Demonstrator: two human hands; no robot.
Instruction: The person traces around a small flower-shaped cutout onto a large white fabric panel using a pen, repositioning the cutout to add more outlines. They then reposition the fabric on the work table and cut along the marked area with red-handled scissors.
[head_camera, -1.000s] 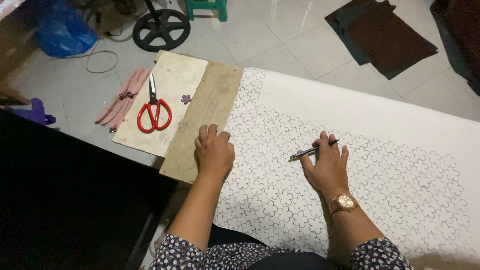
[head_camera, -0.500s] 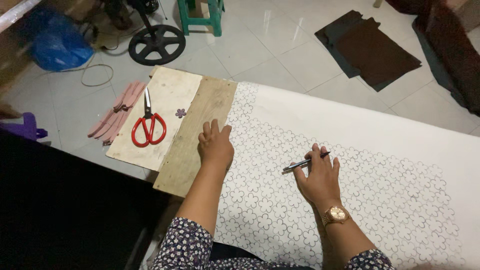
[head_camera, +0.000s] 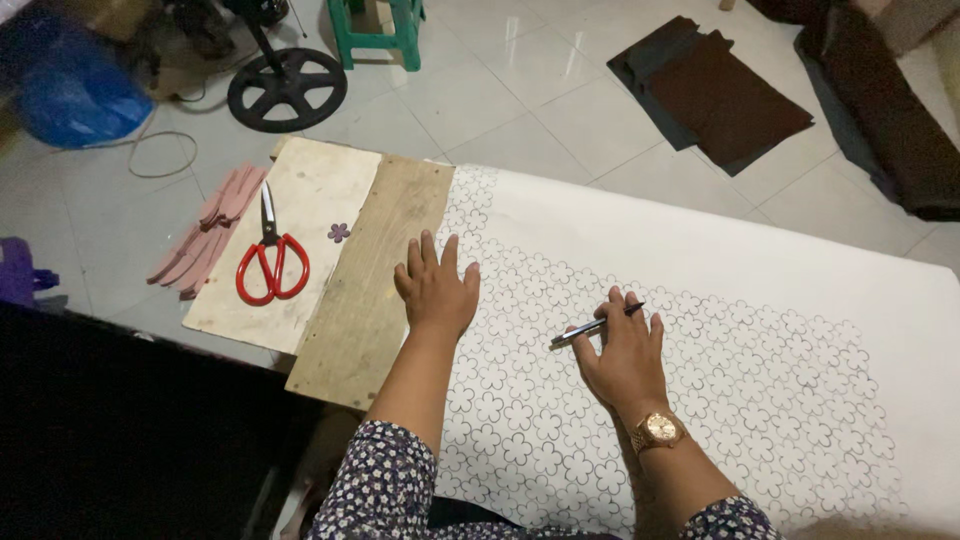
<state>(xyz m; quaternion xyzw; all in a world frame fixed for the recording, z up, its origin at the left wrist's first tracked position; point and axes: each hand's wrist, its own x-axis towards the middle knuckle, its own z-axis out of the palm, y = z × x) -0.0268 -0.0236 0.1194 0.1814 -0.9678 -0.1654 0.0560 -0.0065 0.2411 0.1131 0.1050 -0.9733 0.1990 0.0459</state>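
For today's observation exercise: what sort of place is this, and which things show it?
Probably a small home craft or sewing workshop. A white sheet drawn over with flower outlines lies under both hands, the right hand holding a pen. Red-handled scissors rest on a board, and dark fabric pieces lie on the tiled floor.

Red-handled scissors (head_camera: 271, 262) on a pale board (head_camera: 300, 240) (pink strips (head_camera: 205, 235) beside), dark fabric pieces (head_camera: 722, 92) on the floor.

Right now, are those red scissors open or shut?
Shut: the red scissors lie flat on the pale board, blades together in one point.
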